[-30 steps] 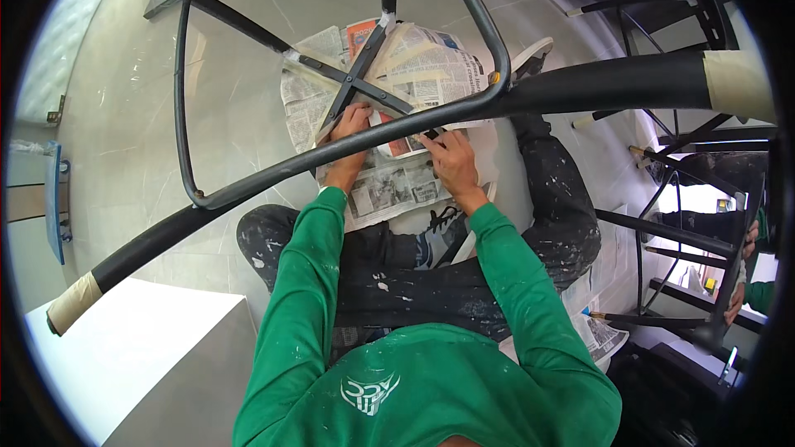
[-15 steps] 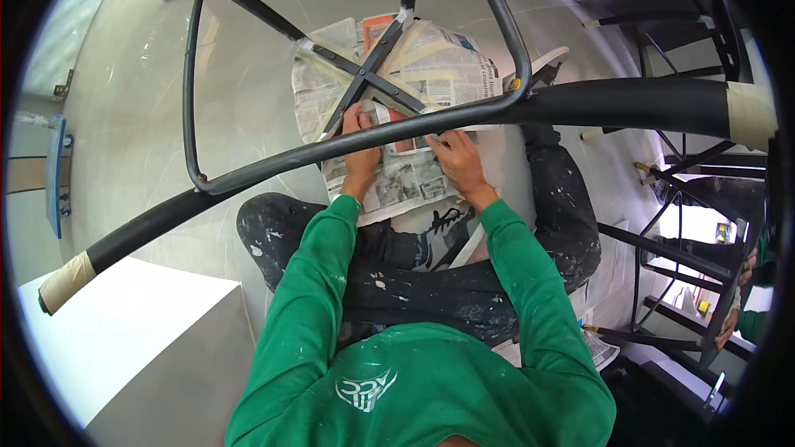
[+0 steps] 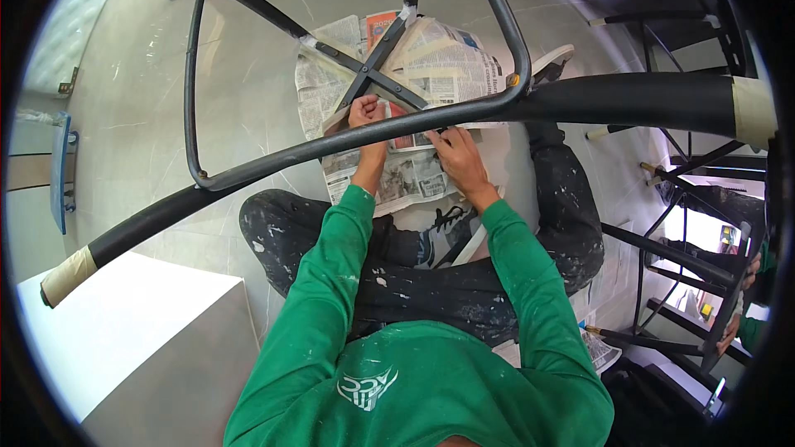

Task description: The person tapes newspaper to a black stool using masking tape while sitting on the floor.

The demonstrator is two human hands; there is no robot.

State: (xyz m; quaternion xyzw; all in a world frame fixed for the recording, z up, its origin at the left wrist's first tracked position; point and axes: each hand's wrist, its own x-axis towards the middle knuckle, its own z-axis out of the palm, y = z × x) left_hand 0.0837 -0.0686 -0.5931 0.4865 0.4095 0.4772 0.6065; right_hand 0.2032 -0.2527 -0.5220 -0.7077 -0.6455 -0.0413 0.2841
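Newspaper (image 3: 410, 182) between left hand (image 3: 367, 113) and right hand (image 3: 460, 157); each grip curled (whether pinching, cannot tell)

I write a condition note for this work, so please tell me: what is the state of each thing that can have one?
Left hand: fingers curled; grip unclear
Right hand: fingers bent; grip unclear
Near stool: upturned, legs raised
Leg ends: two visible, wrapped in beige covering
Newspaper: spread around the metal cross, partly taped
Trousers: spotted with pale marks
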